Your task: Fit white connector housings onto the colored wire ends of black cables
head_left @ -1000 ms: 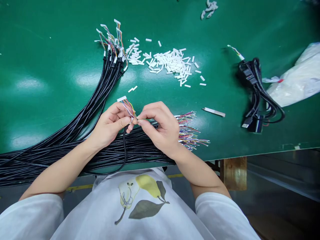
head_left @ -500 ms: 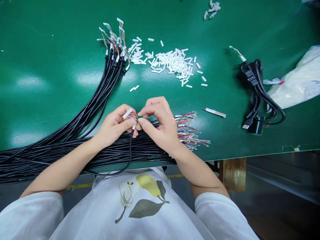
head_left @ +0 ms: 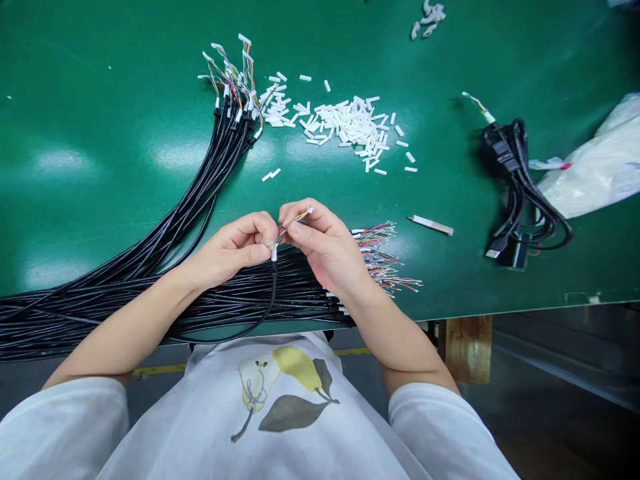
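My left hand (head_left: pixel 243 243) and my right hand (head_left: pixel 327 248) are close together over a bundle of black cables (head_left: pixel 220 300). Between them is the stripped end of one black cable (head_left: pixel 273 283), with thin coloured wires (head_left: pixel 286 232) fanning from its white sleeve (head_left: pixel 274 254). The left fingers pinch those wires close to the sleeve. Further along, the right thumb and fingers grip the same wires, and a small white connector (head_left: pixel 309 211) sticks out past the right thumb. The right fingers partly hide the wires' middle stretch.
White connector housings (head_left: pixel 353 127) are heaped beyond my hands. Cables with connectors fitted (head_left: pixel 210 157) curve at the left. A thin blade-like tool (head_left: pixel 431 225), a coiled USB cable (head_left: pixel 515 180) and a white bag (head_left: pixel 595 167) are to the right. Bare wire ends (head_left: pixel 383 260) fan out by my right wrist.
The white connector, earlier by my left fingers, now points up and right from my right hand. My right hand has turned and taken hold of the coloured wires.
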Tool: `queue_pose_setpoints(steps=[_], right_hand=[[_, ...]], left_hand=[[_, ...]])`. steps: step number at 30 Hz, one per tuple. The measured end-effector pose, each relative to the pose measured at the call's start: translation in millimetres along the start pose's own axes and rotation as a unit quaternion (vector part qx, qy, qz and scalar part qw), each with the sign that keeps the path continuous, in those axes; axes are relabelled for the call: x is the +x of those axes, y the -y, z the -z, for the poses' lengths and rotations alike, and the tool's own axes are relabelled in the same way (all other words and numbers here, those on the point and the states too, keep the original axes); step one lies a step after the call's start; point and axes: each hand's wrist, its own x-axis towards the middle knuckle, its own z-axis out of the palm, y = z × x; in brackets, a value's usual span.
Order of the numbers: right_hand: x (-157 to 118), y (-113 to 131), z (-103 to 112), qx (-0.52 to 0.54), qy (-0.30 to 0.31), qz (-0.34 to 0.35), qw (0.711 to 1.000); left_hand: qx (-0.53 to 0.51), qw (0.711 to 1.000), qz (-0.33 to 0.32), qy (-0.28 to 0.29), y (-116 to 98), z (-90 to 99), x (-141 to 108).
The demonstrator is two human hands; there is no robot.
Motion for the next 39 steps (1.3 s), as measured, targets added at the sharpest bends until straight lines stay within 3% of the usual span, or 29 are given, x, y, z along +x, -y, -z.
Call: queue_pose_setpoints(steps=[2, 4, 8, 14, 20, 24, 29, 33, 39], right_hand=[[-0.4, -1.9, 0.2, 0.001, 0.000, -0.002, 1.000], [-0.5, -5.6, 0.6, -0.028, -0.013, 0.026, 0.999], [-0.4, -10.3, 1.0, -0.083, -0.039, 0.084, 0.992], [2.0, -10.2, -1.5, 0.007, -0.018, -0.006, 1.000], [-0.6, -10.9, -6.8, -0.048, -0.070, 0.069, 0.994], [-4.4, -14.3, -7.9, -0.104, -0.045, 0.108, 0.988], [-7.2, -16.9, -12.2, -0.274, -0.002, 0.218, 0.937], [-6.9, -11.7, -12.6, -0.354, -0.049, 0.256, 0.898], [-7.0, -6.0, -10.8, -0.349, -0.087, 0.267, 0.894]], left_hand=[[0.053, 0.998, 0.020, 0.015, -2.6, 3.2, -0.4], [0.079, 0.995, 0.058, -0.017, -3.3, 4.7, 0.2], [0.014, 0.992, 0.089, -0.085, -2.0, 2.0, 2.7], [-0.125, 0.988, 0.050, -0.077, -2.7, -1.7, 3.2], [-0.082, 0.985, 0.020, -0.148, 3.1, -1.5, 5.2], [-0.046, 0.984, -0.027, -0.170, 4.4, -1.0, 6.3], [-0.013, 0.975, -0.069, -0.210, 4.6, 2.5, 5.1], [-0.011, 0.975, -0.089, -0.202, 6.0, 2.0, 4.5], [0.015, 0.979, -0.077, -0.186, 3.7, 3.8, 2.9]])
